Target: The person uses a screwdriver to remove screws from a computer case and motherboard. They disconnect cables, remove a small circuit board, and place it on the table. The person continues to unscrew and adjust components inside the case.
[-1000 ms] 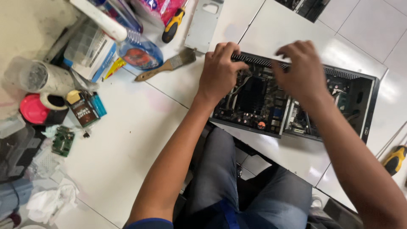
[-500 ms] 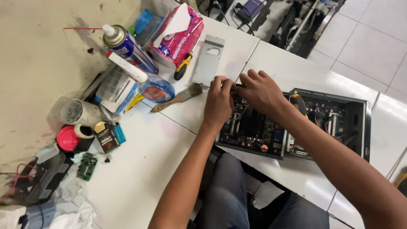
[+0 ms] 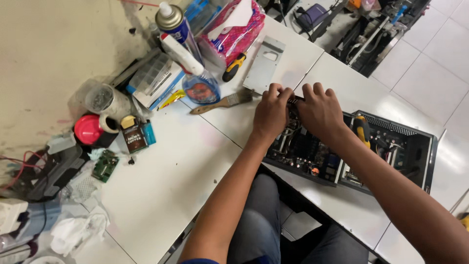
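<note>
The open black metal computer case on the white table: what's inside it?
Inside the open black metal computer case lie a dark circuit board, tangled cables and a yellow-handled screwdriver. The left hand and right hand cover its near-left corner, hiding what they grip.

**Open computer case under both hands**

The black computer case point(image 3: 391, 146) lies flat on the white table, its top open and circuit boards exposed. Both hands grip its left end; the rest extends right of the grip.
</note>
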